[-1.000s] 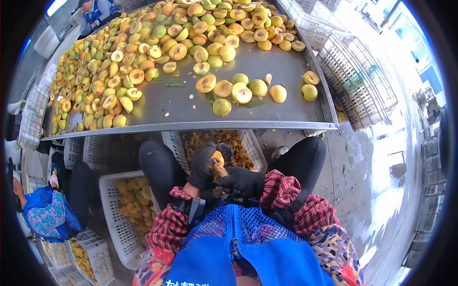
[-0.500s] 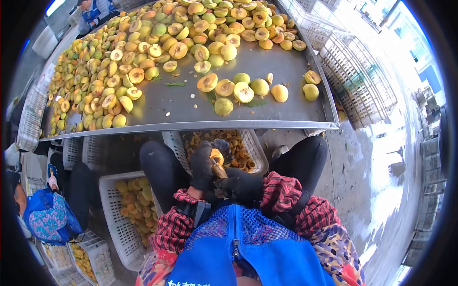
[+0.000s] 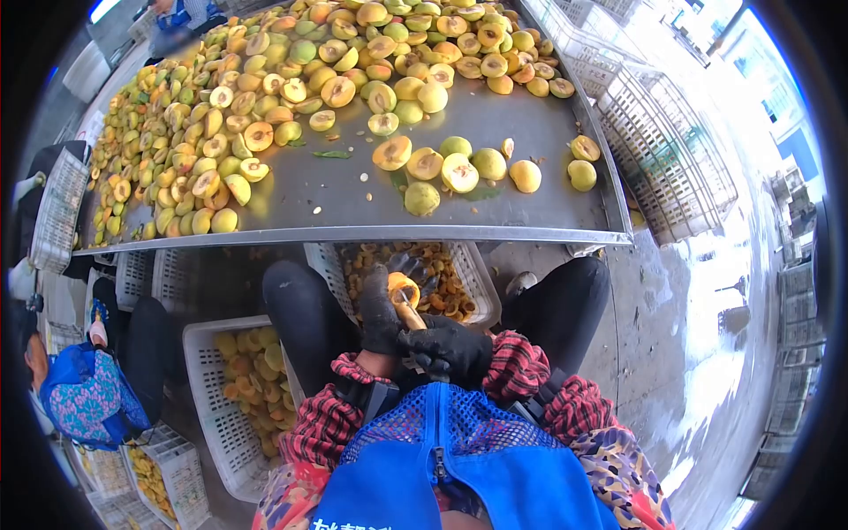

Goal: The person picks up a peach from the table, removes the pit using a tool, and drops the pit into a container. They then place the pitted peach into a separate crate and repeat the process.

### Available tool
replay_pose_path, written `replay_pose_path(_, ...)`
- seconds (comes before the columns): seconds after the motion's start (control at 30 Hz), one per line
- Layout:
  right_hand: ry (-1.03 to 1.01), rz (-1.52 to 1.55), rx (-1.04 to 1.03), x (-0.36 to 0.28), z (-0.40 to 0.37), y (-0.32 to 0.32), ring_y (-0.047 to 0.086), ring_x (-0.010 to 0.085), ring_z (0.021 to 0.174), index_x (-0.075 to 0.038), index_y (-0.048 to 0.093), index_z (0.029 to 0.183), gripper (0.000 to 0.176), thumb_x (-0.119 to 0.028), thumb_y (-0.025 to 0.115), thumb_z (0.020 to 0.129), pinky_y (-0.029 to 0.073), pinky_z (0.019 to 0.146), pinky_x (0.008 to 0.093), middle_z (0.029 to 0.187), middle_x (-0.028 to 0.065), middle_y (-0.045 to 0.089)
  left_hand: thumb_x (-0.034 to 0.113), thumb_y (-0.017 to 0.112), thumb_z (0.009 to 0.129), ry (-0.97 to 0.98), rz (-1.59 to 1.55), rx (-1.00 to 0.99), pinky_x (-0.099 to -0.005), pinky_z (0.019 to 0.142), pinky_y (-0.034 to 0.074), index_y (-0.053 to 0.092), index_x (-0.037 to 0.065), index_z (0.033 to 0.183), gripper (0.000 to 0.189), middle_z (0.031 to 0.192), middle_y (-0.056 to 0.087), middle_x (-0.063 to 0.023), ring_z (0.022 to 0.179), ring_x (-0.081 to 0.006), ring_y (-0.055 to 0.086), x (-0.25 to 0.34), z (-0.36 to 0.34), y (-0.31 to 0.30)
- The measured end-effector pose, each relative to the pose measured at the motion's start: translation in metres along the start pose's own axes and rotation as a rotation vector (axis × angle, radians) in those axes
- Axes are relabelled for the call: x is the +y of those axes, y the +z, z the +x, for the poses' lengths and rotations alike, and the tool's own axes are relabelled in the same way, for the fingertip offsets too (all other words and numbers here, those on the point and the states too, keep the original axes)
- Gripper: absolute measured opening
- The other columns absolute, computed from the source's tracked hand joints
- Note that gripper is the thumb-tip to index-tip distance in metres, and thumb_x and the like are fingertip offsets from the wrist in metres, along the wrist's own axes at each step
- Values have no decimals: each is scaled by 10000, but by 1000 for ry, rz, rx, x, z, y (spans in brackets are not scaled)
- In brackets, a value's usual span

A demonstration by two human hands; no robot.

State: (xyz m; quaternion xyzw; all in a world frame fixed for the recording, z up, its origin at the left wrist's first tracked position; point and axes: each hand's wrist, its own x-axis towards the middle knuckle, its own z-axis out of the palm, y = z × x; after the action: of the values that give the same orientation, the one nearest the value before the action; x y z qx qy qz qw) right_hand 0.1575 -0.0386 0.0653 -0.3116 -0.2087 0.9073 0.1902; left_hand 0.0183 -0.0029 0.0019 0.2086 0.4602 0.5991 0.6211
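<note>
My gloved left hand (image 3: 380,311) is closed around a peach half (image 3: 404,284) with orange flesh, above the gap between my knees. In my gloved right hand (image 3: 449,344) is a tool with a light wooden handle (image 3: 408,316); its tip meets the peach half, and its exact shape is hidden. Under both hands stands a white crate (image 3: 481,281) holding many orange-brown fruit pieces (image 3: 453,305). Ahead, a metal table (image 3: 530,212) carries a heap of halved yellow-green peaches (image 3: 238,124), with several halves (image 3: 459,172) apart from it near the front edge.
A white crate of peach halves (image 3: 208,389) stands by my left leg. To the left sits another person (image 3: 93,393), near more crates (image 3: 172,468). Another person (image 3: 181,19) is across the table. Stacked white crates (image 3: 662,159) line the table's right side, over wet floor.
My right hand has turned and shifted slightly, showing more of the wooden handle. The peach half stays in my left hand. The whole view has shifted slightly.
</note>
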Motion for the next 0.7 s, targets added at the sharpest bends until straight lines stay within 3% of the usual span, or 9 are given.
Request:
replay_pose_path(0.1, -84, -104, 125, 8, 3, 9, 473, 77, 518, -61, 506, 1054, 235, -224, 549, 890, 353, 424, 213, 654, 0, 502, 351, 404, 923, -29, 101, 48, -288, 760, 506, 567, 21, 982, 373, 913, 582, -75, 877, -170, 591, 14, -11, 4)
replay_pose_path(0.17, -161, -142, 114, 9, 0, 10, 454, 79, 482, -68, 497, 1039, 239, -240, 559, 885, 340, 401, 217, 613, -2, 480, 334, 413, 920, -256, -167, 116, -289, 770, 510, 563, 22, 973, 351, 951, 587, -78, 916, -179, 592, 23, -11, 11)
replay_pose_path(0.23, -183, -52, 87, 0, -11, 13, 439, 87, 430, -73, 510, 1024, 231, -227, 574, 865, 348, 381, 228, 610, -3, 493, 329, 400, 922, 81, 197, 5, -311, 809, 505, 562, 8, 1000, 367, 988, 597, -97, 939, -201, 592, 19, -14, 9)
replay_pose_path(0.3, -174, -32, 89, -12, -21, 13, 432, 91, 403, -76, 514, 1011, 222, -220, 578, 854, 354, 368, 234, 604, -3, 496, 320, 393, 922, 82, 83, -46, -334, 849, 495, 559, -4, 1031, 381, 1031, 600, -117, 962, -225, 590, 19, -10, 6)
replay_pose_path(0.37, -130, -79, 123, -18, -27, 11, 432, 91, 399, -78, 510, 1001, 213, -218, 573, 853, 355, 362, 236, 595, -1, 489, 309, 390, 921, -261, -503, -35, -359, 889, 481, 554, -16, 1068, 393, 1079, 596, -140, 983, -250, 585, 28, 0, -4)
replay_pose_path(0.5, -195, -246, 269, -9, -8, -24, 465, 118, 428, -65, 469, 977, 194, -235, 522, 901, 390, 365, 271, 605, 30, 490, 297, 411, 917, -28, -508, -231, -400, 899, 464, 543, -51, 1099, 414, 1084, 593, -174, 998, -285, 581, 81, -20, -25)
replay_pose_path(0.57, -92, -384, 427, 2, 3, -46, 479, 142, 435, -47, 469, 975, 270, -286, 554, 884, 412, 386, 287, 643, 64, 521, 307, 429, 915, 307, -217, -50, -408, 906, 453, 553, -61, 1086, 424, 1040, 612, -168, 983, -283, 587, 118, -42, -45)
replay_pose_path(0.63, 67, -377, 534, 7, 1, -53, 478, 153, 418, -47, 463, 987, 325, -322, 585, 864, 422, 394, 295, 635, 73, 517, 312, 456, 908, 240, -210, 23, -386, 909, 445, 564, -67, 1081, 430, 1010, 628, -159, 966, -262, 592, 158, -57, -84)
replay_pose_path(0.7, 88, -477, 469, 15, 5, -69, 540, 179, 551, -44, 472, 968, 312, -246, 643, 801, 450, 472, 312, 696, 106, 564, 196, 526, 891, 300, 622, 333, -331, 856, 461, 578, -43, 1072, 305, 1040, 614, -114, 942, -195, 590, 172, -62, -157)
